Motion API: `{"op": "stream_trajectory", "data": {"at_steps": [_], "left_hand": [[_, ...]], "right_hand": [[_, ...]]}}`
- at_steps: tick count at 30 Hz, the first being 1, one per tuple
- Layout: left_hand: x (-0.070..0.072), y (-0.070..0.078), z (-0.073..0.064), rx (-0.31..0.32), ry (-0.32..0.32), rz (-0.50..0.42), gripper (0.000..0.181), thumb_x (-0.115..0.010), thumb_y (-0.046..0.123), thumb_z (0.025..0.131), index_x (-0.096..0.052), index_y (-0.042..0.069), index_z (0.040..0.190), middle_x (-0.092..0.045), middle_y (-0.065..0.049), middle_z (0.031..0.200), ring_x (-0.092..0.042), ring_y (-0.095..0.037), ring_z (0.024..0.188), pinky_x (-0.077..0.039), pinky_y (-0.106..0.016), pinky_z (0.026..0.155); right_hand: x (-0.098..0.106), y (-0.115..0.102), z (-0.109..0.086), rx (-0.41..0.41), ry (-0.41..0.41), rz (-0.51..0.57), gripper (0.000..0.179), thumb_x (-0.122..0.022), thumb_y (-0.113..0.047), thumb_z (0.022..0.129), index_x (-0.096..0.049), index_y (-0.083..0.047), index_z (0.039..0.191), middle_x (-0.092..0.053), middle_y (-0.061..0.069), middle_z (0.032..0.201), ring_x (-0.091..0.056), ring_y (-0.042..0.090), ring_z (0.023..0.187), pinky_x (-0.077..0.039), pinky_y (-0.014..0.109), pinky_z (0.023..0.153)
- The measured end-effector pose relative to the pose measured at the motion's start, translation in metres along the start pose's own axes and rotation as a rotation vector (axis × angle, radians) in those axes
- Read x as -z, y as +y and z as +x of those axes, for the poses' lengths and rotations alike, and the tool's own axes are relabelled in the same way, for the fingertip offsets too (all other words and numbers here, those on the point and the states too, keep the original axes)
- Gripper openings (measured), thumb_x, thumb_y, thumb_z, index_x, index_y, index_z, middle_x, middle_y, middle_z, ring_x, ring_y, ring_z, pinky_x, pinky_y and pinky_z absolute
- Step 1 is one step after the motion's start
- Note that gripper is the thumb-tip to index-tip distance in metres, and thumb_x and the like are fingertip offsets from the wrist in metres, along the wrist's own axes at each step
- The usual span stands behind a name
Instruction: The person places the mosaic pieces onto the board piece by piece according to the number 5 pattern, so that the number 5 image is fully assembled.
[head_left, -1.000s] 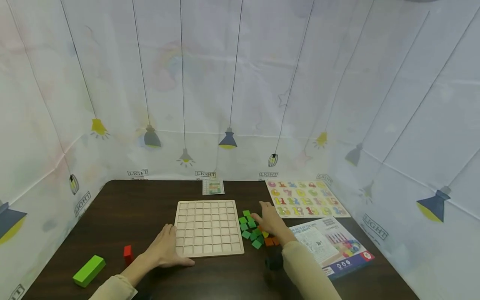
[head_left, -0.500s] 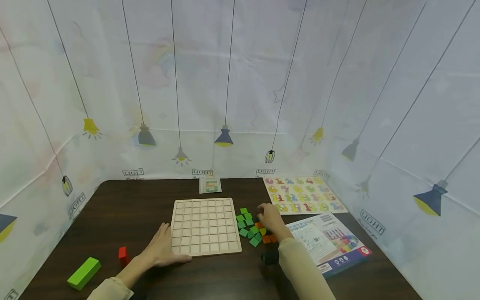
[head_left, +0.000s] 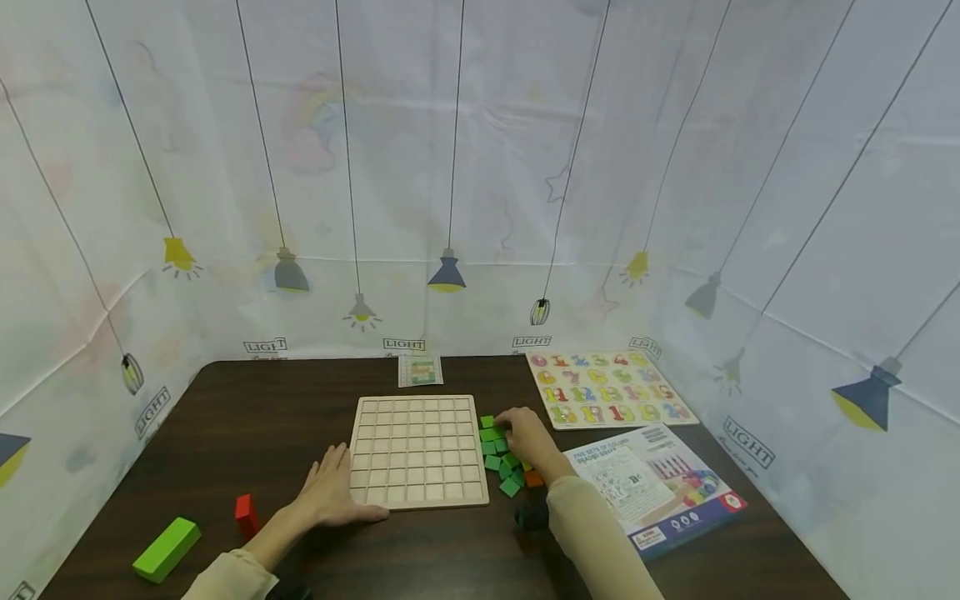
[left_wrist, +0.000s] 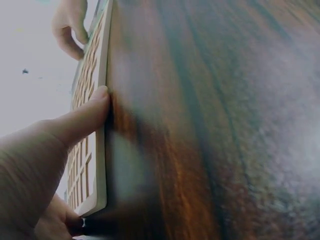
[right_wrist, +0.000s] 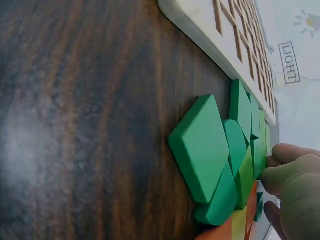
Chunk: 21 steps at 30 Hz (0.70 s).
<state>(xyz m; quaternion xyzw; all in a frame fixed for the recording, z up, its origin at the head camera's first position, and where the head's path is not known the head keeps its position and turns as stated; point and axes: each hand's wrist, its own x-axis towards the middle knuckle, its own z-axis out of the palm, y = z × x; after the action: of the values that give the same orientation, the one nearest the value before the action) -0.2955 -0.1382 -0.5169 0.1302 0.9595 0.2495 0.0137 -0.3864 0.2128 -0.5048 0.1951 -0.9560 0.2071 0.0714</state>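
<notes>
A square wooden grid board [head_left: 418, 454] lies on the dark table. My left hand [head_left: 327, 492] spreads along its left side, fingers straight, with the thumb at the front edge. In the left wrist view the left thumb [left_wrist: 82, 117] rests against the pale rim. Right of the board lies a cluster of green tiles [head_left: 491, 447], some close against its edge. My right hand [head_left: 527, 437] reaches over their far end, loosely bent fingers touching the tiles. A large green tile [right_wrist: 200, 150] lies nearest in the right wrist view. An orange tile [head_left: 534, 478] shows below the right hand.
A number puzzle board [head_left: 603, 392] lies at the back right, with a printed box [head_left: 660, 487] in front of it. A small pattern card [head_left: 420, 371] lies behind the grid board. A green block [head_left: 167, 550] and a red block [head_left: 246, 517] are at the left.
My right hand has moved left to the tiles' far end, and the tiles are bunched closer to the board. The board has shifted slightly right with my left hand beside it.
</notes>
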Motion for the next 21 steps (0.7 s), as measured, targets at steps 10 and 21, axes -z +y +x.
{"op": "stream_trajectory", "data": {"at_steps": [10,21], "left_hand": [[0.0001,0.0079,-0.0009,0.02,-0.031,-0.014,0.131,-0.073,0.071,0.06,-0.021,-0.018,0.141,-0.017,-0.036,0.147,-0.011,-0.05,0.136,-0.009,-0.066,0.104],[0.003,0.0055,-0.0041,-0.005,-0.029,0.04,0.129,-0.075,0.068,0.06,-0.022,-0.021,0.138,-0.019,-0.039,0.144,-0.016,-0.051,0.135,-0.014,-0.068,0.102]], "right_hand": [[0.0041,0.0106,-0.0059,-0.065,0.018,-0.054,0.023,-0.07,-0.001,0.082,-0.071,-0.004,0.105,-0.063,0.012,0.104,-0.055,0.033,0.103,-0.048,0.044,0.086],[0.002,0.0094,-0.0068,-0.119,0.069,-0.096,0.017,-0.07,-0.011,0.086,-0.07,-0.006,0.102,-0.059,0.013,0.103,-0.053,0.033,0.101,-0.048,0.043,0.083]]}}
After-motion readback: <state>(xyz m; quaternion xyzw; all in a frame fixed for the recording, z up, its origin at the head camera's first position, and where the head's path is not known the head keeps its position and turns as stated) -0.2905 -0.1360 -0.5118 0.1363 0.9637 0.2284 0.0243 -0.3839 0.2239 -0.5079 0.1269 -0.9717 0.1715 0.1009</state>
